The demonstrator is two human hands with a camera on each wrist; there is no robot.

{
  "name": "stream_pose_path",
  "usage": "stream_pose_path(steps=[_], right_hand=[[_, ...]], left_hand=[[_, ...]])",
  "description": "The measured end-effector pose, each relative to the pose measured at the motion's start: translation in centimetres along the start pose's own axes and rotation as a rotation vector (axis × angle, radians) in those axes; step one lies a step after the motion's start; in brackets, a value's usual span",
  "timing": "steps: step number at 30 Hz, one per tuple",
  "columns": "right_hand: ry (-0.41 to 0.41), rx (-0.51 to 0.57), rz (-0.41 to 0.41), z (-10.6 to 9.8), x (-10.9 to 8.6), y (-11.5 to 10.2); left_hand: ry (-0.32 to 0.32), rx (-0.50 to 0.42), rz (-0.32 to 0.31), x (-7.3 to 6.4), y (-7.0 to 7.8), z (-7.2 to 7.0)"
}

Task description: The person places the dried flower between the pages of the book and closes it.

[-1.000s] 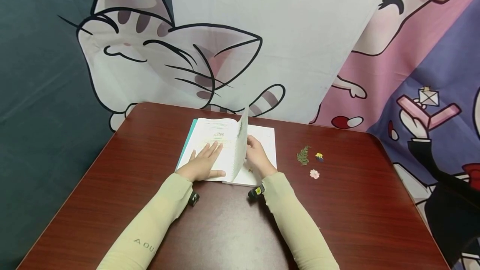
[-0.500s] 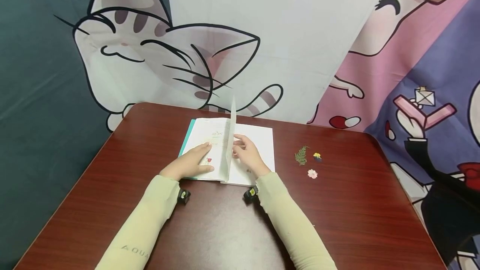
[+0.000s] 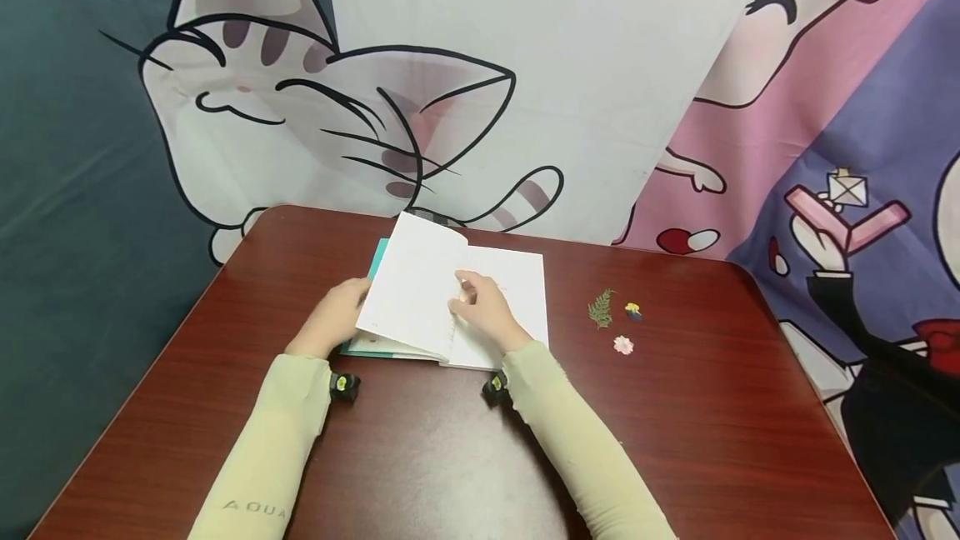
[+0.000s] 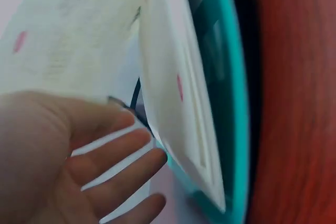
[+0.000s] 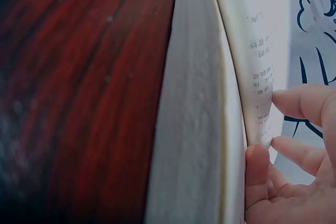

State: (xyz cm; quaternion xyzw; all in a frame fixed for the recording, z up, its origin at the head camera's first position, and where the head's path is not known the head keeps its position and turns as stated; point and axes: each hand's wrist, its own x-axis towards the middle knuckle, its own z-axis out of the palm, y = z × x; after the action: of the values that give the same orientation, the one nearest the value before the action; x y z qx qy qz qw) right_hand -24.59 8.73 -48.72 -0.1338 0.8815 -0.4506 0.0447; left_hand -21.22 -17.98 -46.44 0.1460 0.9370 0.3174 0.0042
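Note:
An open book (image 3: 510, 290) with a teal cover lies near the table's far edge. One leaf, or a thin group of them, stands raised over the left side as a blank white page (image 3: 412, 282). My left hand (image 3: 330, 319) holds this page at its left edge, thumb and index finger together in the left wrist view, other fingers loosely spread. Close to the spine, my right hand (image 3: 487, 307) touches the page with thumb and fingers apart. Printed text shows on the page's underside (image 5: 257, 66) in the right wrist view.
Right of the book lie a green fern sprig (image 3: 601, 308), a small yellow and dark blue flower (image 3: 633, 311) and a pale pink flower (image 3: 623, 345). The reddish-brown table (image 3: 712, 407) backs onto a cartoon-printed cloth (image 3: 585, 65).
The page has swung from upright over to the left. My left hand has left the printed left page and moved outward to the turning page's edge; the right hand has shifted slightly left.

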Motion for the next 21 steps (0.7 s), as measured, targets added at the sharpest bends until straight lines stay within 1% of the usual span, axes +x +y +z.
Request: stream_pose_path(steps=[2, 3, 5, 6, 7, 9, 11, 13, 14, 16, 18, 21], right_hand=[[-0.011, -0.015, 0.006, 0.0, 0.0, -0.2], [-0.015, -0.018, 0.011, 0.0, -0.1, -0.3], [-0.022, -0.029, 0.023, 0.0, -0.1, -0.5], [-0.025, -0.035, 0.030, -0.1, -0.1, -0.6], [-0.030, -0.041, 0.037, -0.1, -0.2, -0.6], [-0.038, -0.058, 0.048, -0.1, -0.1, -0.7], [-0.046, -0.067, 0.056, -0.2, 0.0, -0.8], [-0.049, -0.068, 0.061, -0.2, 0.1, -0.8], [-0.049, -0.067, 0.064, -0.2, 0.1, -0.8], [-0.047, -0.063, 0.067, -0.3, 0.2, -0.8], [-0.047, -0.065, 0.063, -0.2, 0.2, -0.8], [-0.048, -0.073, 0.055, -0.2, 0.3, -0.7]], left_hand=[[0.044, -0.021, -0.089, 0.0, -0.2, -0.5], [0.066, -0.024, -0.115, 0.0, -0.1, -0.8], [0.105, -0.034, -0.135, 0.0, 0.1, -1.1], [0.125, -0.040, -0.132, 0.0, 0.4, -1.2], [0.143, -0.042, -0.115, 0.1, 0.7, -1.2], [0.174, -0.031, -0.057, 0.3, 1.4, -1.1], [0.183, 0.001, 0.016, 0.6, 2.1, -0.9], [0.165, 0.046, 0.086, 1.0, 2.7, -0.4], [0.146, 0.071, 0.116, 1.1, 2.9, -0.1], [0.087, 0.108, 0.159, 1.4, 3.3, 0.6], [0.014, 0.138, 0.175, 1.5, 3.6, 1.3], [-0.088, 0.174, 0.168, 1.6, 3.9, 2.2]])
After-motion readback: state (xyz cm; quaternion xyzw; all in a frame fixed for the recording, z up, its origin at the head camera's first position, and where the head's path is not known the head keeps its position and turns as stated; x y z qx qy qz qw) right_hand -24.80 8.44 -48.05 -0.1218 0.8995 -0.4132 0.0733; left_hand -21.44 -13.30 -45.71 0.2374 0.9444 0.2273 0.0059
